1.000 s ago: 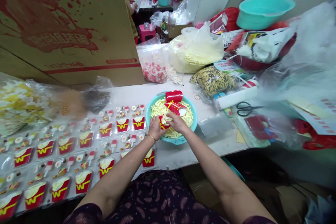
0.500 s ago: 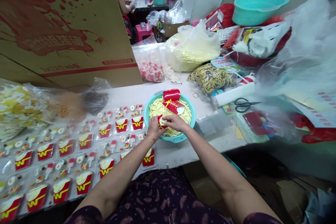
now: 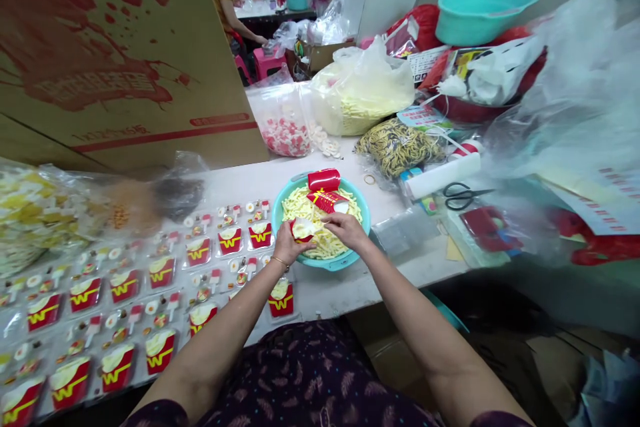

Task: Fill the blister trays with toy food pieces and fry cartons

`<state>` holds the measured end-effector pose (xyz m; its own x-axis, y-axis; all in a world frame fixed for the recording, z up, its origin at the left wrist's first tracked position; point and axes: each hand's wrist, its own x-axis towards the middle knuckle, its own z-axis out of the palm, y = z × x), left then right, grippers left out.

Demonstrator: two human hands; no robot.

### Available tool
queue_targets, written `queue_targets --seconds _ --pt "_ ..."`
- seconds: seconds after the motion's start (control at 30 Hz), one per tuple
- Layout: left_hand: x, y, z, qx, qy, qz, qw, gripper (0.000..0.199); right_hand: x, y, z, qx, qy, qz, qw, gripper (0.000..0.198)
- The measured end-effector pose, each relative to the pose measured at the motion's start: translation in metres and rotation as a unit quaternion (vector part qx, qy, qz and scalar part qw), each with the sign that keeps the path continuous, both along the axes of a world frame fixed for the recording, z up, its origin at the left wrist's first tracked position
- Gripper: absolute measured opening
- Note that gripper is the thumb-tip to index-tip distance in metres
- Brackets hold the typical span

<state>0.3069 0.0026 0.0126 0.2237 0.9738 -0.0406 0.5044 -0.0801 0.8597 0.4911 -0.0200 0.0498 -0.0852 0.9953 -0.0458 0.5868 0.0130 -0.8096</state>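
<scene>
A turquoise basin [image 3: 367, 203] full of pale yellow toy French fries [image 3: 327, 250] stands on the table in front of me. Over its left side, my left hand [image 3: 290, 245] is closed round a small red fries carton [image 3: 303, 230], whose opening shows cream-white contents. My right hand [image 3: 347, 229] hovers above the fries, just right of that carton, with thumb and fingers pinched together. Whatever lies between those fingertips is too small to make out. Two more red cartons, a plain-looking one [image 3: 324, 179] and a yellow-marked one [image 3: 327, 201], rest on the fries at the back of the basin.
Rows of clear packs with filled red cartons [image 3: 230, 239] cover the left table. A big cardboard box [image 3: 165, 80] stands behind them. Bags of small pieces [image 3: 287, 137] and yellow fries [image 3: 365, 107] line the back. Scissors [image 3: 463, 195] lie right. Another person's arm [image 3: 240, 23] shows beyond.
The carton in my left hand has tilted so its opening faces up more. My right hand has drawn away from it to the right. The other person's arm has reached lower.
</scene>
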Motion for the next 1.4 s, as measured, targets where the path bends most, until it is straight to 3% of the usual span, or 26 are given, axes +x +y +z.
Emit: queue_targets --seconds 0.07,0.13,0.23,0.4,0.5,0.63,0.83,1.03,1.17,1.27,1.4 --pt "-0.003 -0.001 0.003 -0.051 -0.048 0.015 0.997 0.067 0.004 -0.008 -0.005 -0.018 -0.099 -0.026 0.995 0.021" --pt "-0.005 -0.002 0.004 -0.086 -0.064 0.028 0.994 0.062 -0.003 -0.017 -0.014 -0.033 -0.197 -0.007 0.98 0.025" --pt "-0.007 -0.003 0.003 -0.099 -0.067 0.033 0.992 0.062 -0.019 -0.025 -0.033 -0.021 -0.262 0.004 0.965 0.015" --pt "-0.014 0.0 0.002 -0.114 -0.093 0.005 0.989 0.066 0.001 -0.02 -0.043 0.018 -0.128 -0.076 0.989 0.012" --pt "-0.015 -0.001 0.005 -0.117 -0.08 0.001 0.99 0.066 0.017 -0.014 -0.029 0.001 -0.061 -0.114 0.992 0.014" --pt "-0.007 -0.004 0.013 -0.111 -0.049 -0.023 0.992 0.064 -0.001 -0.002 -0.007 0.015 0.003 -0.096 0.995 0.017" --pt "0.003 -0.005 0.019 -0.089 -0.006 -0.044 0.995 0.06 -0.038 0.005 0.003 0.033 -0.013 0.008 0.999 0.02" --pt "0.009 -0.008 0.013 -0.073 -0.057 -0.063 0.994 0.044 -0.039 0.005 0.01 -0.051 0.009 0.076 0.996 0.018" --pt "0.006 -0.005 0.012 -0.134 -0.135 -0.039 0.981 0.06 -0.018 0.002 0.013 -0.002 0.065 0.009 0.998 0.021" --pt "0.004 -0.005 0.014 -0.181 -0.199 -0.019 0.963 0.066 -0.002 -0.004 0.014 0.04 0.019 -0.026 0.999 0.019" --pt "0.005 -0.009 0.012 -0.179 -0.198 -0.02 0.964 0.06 -0.011 -0.011 0.016 0.098 -0.069 0.004 0.993 0.02"
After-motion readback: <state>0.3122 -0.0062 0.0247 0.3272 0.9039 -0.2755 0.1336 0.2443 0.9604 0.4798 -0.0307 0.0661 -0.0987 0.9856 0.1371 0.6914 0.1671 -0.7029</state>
